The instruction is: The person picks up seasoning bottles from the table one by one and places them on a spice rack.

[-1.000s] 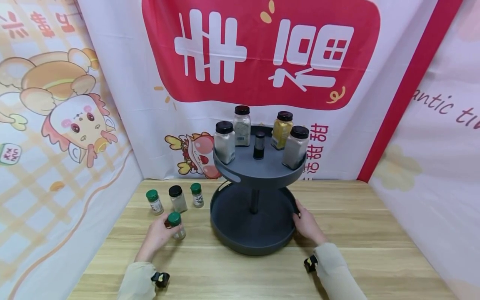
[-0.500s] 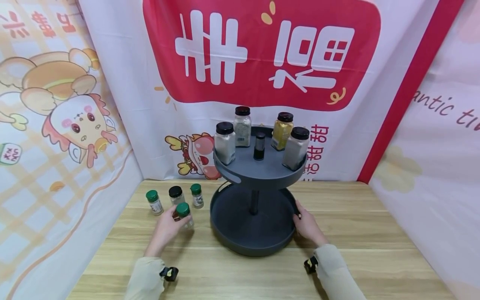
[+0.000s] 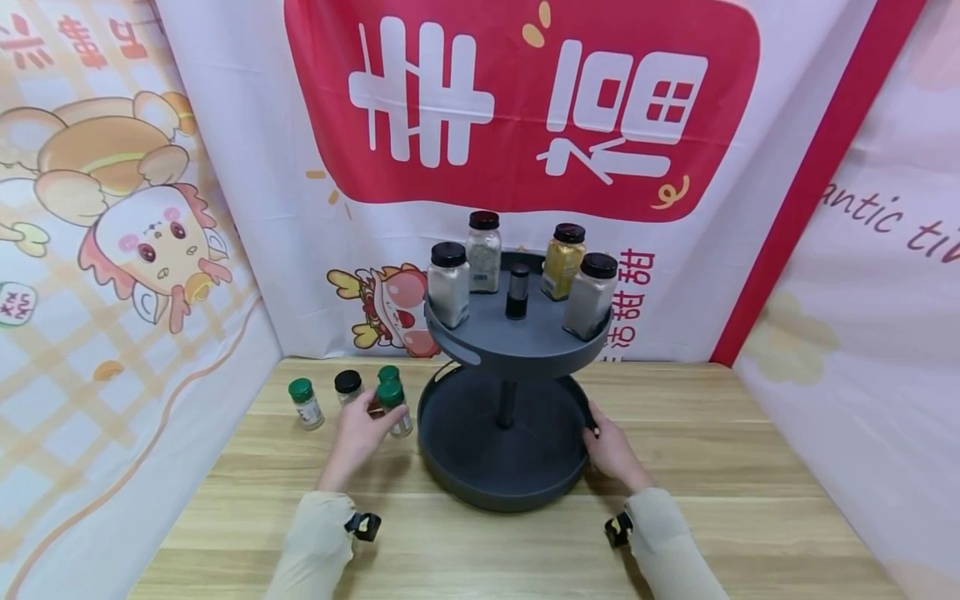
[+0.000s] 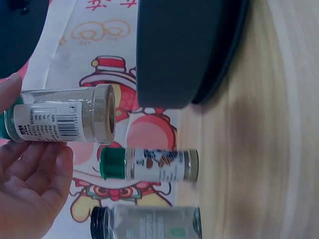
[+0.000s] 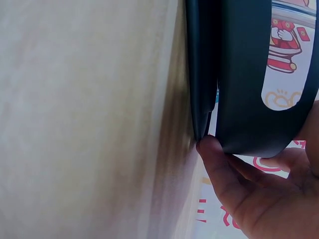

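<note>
My left hand (image 3: 358, 427) grips a green-capped spice jar (image 3: 391, 395), lifted off the table just left of the rack. In the left wrist view the same jar lies across the fingers, its barcode label and clear base showing. My right hand (image 3: 615, 450) holds the right wall of the lower tray (image 3: 498, 493) of a dark grey two-tier rack. Seen from the right wrist, its fingers (image 5: 214, 157) touch the tray's bottom edge. Behind the held jar stand a second green-capped jar (image 4: 154, 164) and a black-capped jar (image 3: 348, 385), partly covered by the hand.
Another green-capped jar (image 3: 306, 405) stands farther left on the wooden table (image 3: 480, 554). The upper tray (image 3: 517, 358) bears several black-capped jars, one of them with yellow contents (image 3: 562, 265). A printed cloth (image 3: 525, 100) hangs behind the table.
My left hand has carried the green-capped spice jar rightward and away from me, toward the rack. The right hand stays on the lower tray's wall.
</note>
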The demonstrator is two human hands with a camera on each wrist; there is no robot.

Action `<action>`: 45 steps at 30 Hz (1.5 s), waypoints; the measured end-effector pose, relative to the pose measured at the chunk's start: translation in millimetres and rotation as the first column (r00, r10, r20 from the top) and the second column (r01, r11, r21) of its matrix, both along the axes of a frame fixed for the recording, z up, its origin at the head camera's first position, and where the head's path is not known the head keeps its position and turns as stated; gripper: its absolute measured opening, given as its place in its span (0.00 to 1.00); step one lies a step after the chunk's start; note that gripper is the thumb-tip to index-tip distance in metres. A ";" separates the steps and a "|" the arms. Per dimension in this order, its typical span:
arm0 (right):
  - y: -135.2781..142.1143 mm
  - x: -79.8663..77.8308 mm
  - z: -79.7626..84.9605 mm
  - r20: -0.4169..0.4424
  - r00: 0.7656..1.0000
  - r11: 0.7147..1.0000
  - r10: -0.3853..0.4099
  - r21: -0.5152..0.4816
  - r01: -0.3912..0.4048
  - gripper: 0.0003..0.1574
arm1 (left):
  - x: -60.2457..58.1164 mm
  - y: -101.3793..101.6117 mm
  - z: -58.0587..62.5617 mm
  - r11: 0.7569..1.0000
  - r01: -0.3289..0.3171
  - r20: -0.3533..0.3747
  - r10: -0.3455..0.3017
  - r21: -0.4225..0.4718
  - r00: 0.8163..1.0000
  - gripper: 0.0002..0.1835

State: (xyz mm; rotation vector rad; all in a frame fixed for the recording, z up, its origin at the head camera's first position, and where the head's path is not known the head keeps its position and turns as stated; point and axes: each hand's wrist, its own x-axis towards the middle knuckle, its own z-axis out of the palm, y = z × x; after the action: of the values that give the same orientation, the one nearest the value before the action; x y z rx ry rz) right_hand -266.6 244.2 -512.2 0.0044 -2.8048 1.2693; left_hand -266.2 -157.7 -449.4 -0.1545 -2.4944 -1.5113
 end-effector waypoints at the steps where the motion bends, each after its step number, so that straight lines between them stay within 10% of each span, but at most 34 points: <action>1: 0.1 -0.2 -0.2 0.000 1.000 1.000 -0.003 0.001 0.003 0.35 | -1.1 2.3 1.1 1.000 -0.004 0.001 0.004 0.003 1.000 0.22; 25: 0.0 1.8 -2.5 -0.071 0.997 0.997 0.002 0.074 0.003 0.35 | -16.1 42.9 -13.1 0.993 0.114 -0.051 -0.114 0.003 0.992 0.18; 45: -1.4 6.3 1.4 -0.060 0.998 0.999 0.002 0.041 0.001 0.36 | -22.9 47.2 -35.6 0.996 0.073 -0.029 -0.074 -0.044 0.997 0.16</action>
State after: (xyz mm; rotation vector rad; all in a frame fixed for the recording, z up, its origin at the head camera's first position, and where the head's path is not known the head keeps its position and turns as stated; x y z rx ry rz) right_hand -260.2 242.8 -510.8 0.0448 -2.7793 1.1908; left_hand -289.1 -110.4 -485.0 -0.2779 -2.5243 -1.4717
